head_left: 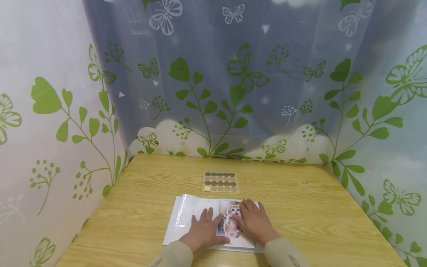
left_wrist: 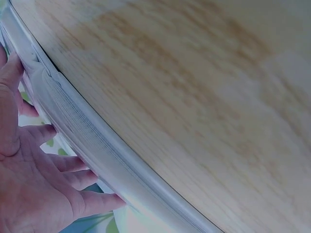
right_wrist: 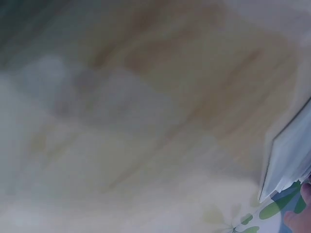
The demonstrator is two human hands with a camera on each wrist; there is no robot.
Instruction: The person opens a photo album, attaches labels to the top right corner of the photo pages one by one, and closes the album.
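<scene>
Fingers of the left hand (head_left: 204, 230) lay outstretched at the lower middle of the frame, flat across the fold of a white photo album (head_left: 169, 230) and grasping nothing. The right hand (head_left: 257, 223), likewise released, rested flat over the right side of a kitten picture (head_left: 229, 227) on the right-hand page. Pale long sleeves (head_left: 283, 253) came in from the bottom edge.

As for progress, the album was already laid out and the kitten picture appeared in place on its page; whether it sat fully inside a clear pocket could not be told. The glossy left page (head_left: 197, 206) showed no picture, so that side looked unfilled. Just beyond the album, a brown sheet of round stickers (head_left: 220, 181) bore a yellow spot at its lower left, perhaps where one sticker was missing.

Under everything, the wood-grained table (head_left: 300, 207) spread across the lower half of the frame. Fabric (head_left: 213, 48) printed with green leaves and butterflies enclosed it, blue-grey at the back, paler at the left and right edges.
</scene>
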